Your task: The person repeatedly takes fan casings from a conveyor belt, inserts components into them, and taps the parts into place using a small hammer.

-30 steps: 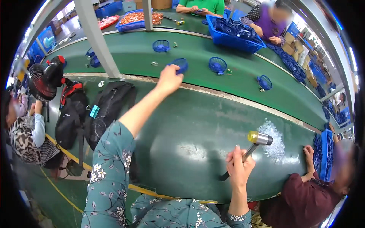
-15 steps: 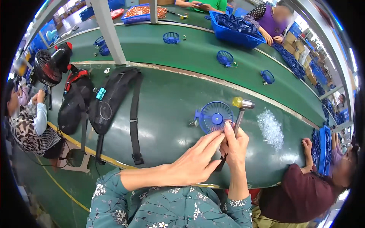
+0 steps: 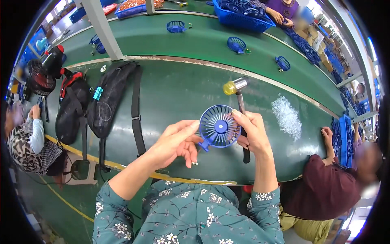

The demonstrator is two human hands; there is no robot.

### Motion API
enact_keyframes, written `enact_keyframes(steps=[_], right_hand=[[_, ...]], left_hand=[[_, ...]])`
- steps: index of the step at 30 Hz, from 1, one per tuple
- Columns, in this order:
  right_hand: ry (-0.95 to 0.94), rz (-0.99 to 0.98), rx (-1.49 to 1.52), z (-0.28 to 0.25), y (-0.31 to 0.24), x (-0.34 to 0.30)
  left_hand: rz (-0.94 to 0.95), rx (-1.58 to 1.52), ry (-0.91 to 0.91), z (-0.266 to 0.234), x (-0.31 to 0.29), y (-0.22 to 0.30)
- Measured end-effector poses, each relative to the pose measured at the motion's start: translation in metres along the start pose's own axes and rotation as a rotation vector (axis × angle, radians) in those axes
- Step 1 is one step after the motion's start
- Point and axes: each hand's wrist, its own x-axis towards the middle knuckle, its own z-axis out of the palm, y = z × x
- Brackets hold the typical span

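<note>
Between my hands is a round blue plastic fan grille point(image 3: 220, 127) with a solid hub and a small side bracket, which points to the lower left. My right hand point(image 3: 255, 132) pinches its right rim between thumb and fingers. My left hand point(image 3: 176, 142) has its thumb at the left rim, with the other fingers curled below. Next to those fingertips is a small pale piece point(image 3: 195, 163), too small to make out. A hammer point(image 3: 240, 101) with a yellow-and-metal head lies on the green table behind the grille, its handle partly covered by my right hand.
Clear small pieces point(image 3: 287, 118) lie heaped at the right. Black bags point(image 3: 111, 101) and a strap point(image 3: 137, 118) are at the left, beside a black fan point(image 3: 40, 77). Beyond runs a green conveyor point(image 3: 203, 40) carrying several blue grilles. A co-worker point(image 3: 325, 187) sits at the right.
The grille has come up toward me and turned, its bracket swinging from left to lower left. My hands have moved apart to its two sides. The view has shifted, and the hammer's head appears farther left.
</note>
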Motion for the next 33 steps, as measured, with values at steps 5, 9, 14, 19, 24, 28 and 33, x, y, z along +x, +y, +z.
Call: enact_keyframes(steps=[5,9,14,19,24,28,33], right_hand=[[-0.073,0.054,-0.086,0.001,-0.003,0.008],[-0.091,0.1,-0.16,0.001,-0.006,0.016],[-0.11,0.114,-0.192,0.006,-0.009,0.03],[0.074,-0.077,-0.393,0.017,0.003,0.015],[-0.008,-0.069,-0.231,0.041,0.023,-0.028],[-0.054,-0.125,-0.293,0.035,0.032,-0.035],[0.004,-0.229,-0.504,0.036,0.021,-0.041]], left_hand=[[-0.043,-0.103,-0.172,0.009,0.005,0.0],[-0.081,-0.142,-0.183,0.01,0.006,-0.006],[-0.076,-0.212,-0.168,0.012,0.012,-0.014],[0.026,-0.294,-0.104,0.009,0.014,-0.022],[0.132,-0.415,-0.043,0.01,0.018,-0.023],[0.193,-0.371,0.043,0.013,0.019,-0.027],[0.241,-0.289,0.106,0.02,0.022,-0.029]])
